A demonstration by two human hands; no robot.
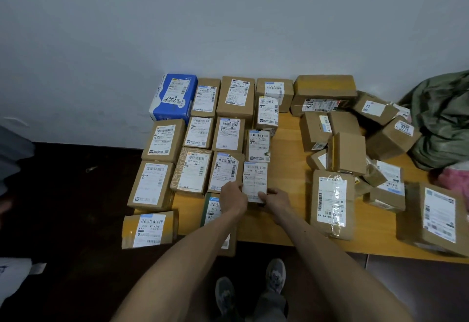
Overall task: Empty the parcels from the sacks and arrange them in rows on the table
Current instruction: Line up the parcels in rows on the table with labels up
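Head view. A pale wall (101, 42) backs the scene, over a dark floor (63, 195). A wooden table (286, 169) stands against the wall and fills the frame from centre to four o'clock.

From ten o'clock to the centre of the table, the sorted parcels (198, 131) lie label-up in close rows, mostly touching side to side. A blue parcel (175, 98) holds the far-left corner by the wall. At seven o'clock a taped box (149, 229) overhangs the table's near-left edge.

The small parcel (255, 179), with a white label, sits at the near end of the rightmost column, just beside its left-hand neighbour. The left hand (232, 196) grasps its left edge with curled fingers. The right hand (276, 197) grips its near-right corner (whether the parcel rests on the wood or is slightly lifted cannot be told). A green-edged parcel (212, 207) lies partly under the left forearm.

At two to three o'clock an unsorted pile (347, 151) of brown boxes lies tumbled at mixed angles. A green sack (441, 118) slumps at the right edge, touching the pile. A large box (439, 217) sits at four o'clock, and a film-wrapped box (332, 205) lies just left of it.

At six o'clock, grey shoes (275, 274) stand on the floor.
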